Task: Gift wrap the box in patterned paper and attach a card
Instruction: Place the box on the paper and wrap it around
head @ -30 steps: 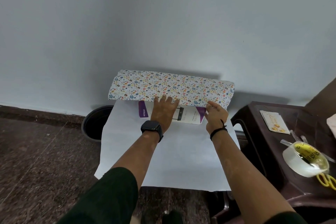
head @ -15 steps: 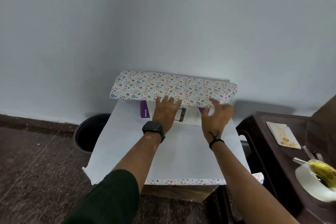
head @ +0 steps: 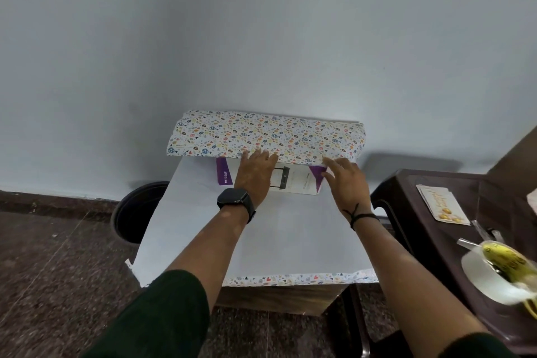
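Two flat, open hands, left and right, press thin, crease-prone paper over the stiff box; grip its 6 o'clock edge.

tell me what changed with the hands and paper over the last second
The right hand let go of the folded edge of the patterned paper, lifted, then came back to it with fingers spread. The left hand stayed flat on the box, holding the fold in place. Box, card and tape roll stayed put.
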